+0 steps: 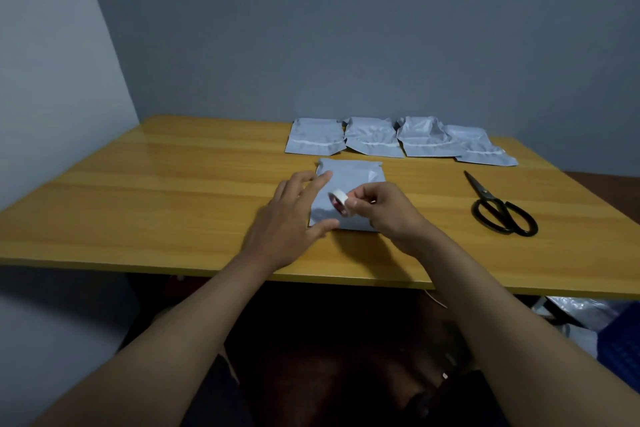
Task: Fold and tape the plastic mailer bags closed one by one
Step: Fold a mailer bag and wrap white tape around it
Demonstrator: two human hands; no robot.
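A grey plastic mailer bag (356, 172) lies flat in the middle of the wooden table (156, 198), partly covered by both hands. My right hand (384, 210) pinches a small white tape roll (341, 203) just above the bag. My left hand (294, 215) hovers beside the roll with straight, spread fingers, its thumb near the bag's front left corner. Several more grey mailer bags (398, 139) lie in a row along the table's far edge, each with a white strip across it.
Black scissors (502, 210) lie shut on the table to the right of the hands. A grey wall stands right behind the table. Plastic wrap and a blue crate (620, 333) sit on the floor at the lower right.
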